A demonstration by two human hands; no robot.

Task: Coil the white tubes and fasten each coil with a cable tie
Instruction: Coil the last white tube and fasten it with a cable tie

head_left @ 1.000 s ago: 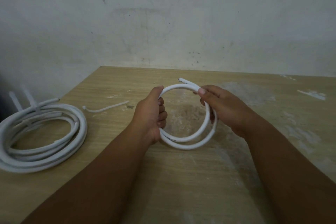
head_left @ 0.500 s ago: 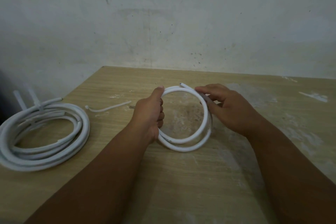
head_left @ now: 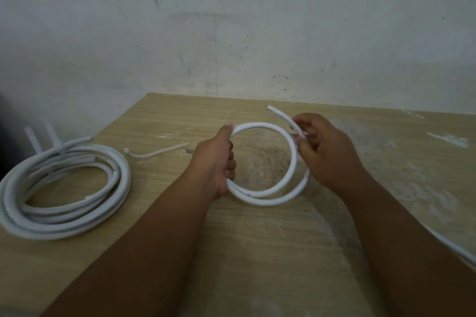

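A small coil of white tube [head_left: 268, 194] stands nearly upright above the middle of the wooden table [head_left: 257, 252]. My left hand [head_left: 216, 162] grips the coil's left side, thumb along the top of the loop. My right hand [head_left: 324, 152] pinches the tube on the coil's right side, where the free end [head_left: 277, 112] sticks up and to the left. A loose white cable tie [head_left: 154, 152] lies flat on the table left of my left hand.
A larger bundle of coiled white tubes [head_left: 64, 193] lies at the table's left edge, with cable tie tails [head_left: 33, 139] sticking up from it. Another white tube [head_left: 456, 248] runs along the right edge. A stained wall stands behind the table.
My right hand has shifted up the coil's right side and the tube's free end now sticks out farther, up and to the left. My left hand keeps its grip.
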